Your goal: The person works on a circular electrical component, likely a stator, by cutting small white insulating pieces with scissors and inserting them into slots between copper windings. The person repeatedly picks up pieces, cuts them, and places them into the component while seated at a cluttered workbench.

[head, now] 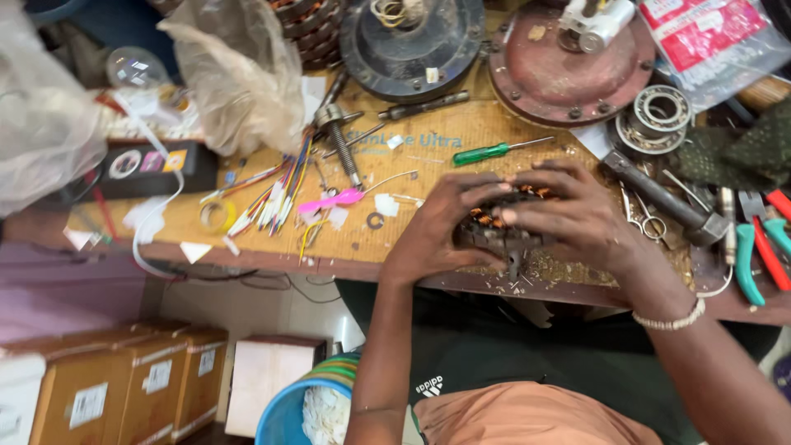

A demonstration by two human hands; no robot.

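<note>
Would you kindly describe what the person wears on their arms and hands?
Both forearms are bare, with no sleeves in view. The left hand wears no glove, ring or band that shows. The right hand is also ungloved; a pale beaded bracelet circles its wrist.

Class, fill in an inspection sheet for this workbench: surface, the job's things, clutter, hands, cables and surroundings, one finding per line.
Surface: wooden bench, worn, with shavings near the front edge.
Job's things: motor core with copper windings, lying on the bench between both hands.
Clutter: green screwdriver, bearing, pliers, scissors, tape roll, plastic bags, round motor covers.
Hands: left hand and right hand both wrapped around the core.
Cables: bundle of coloured wires; white cable hanging over the edge.
Surroundings: cardboard boxes and blue bucket on the floor.
</note>
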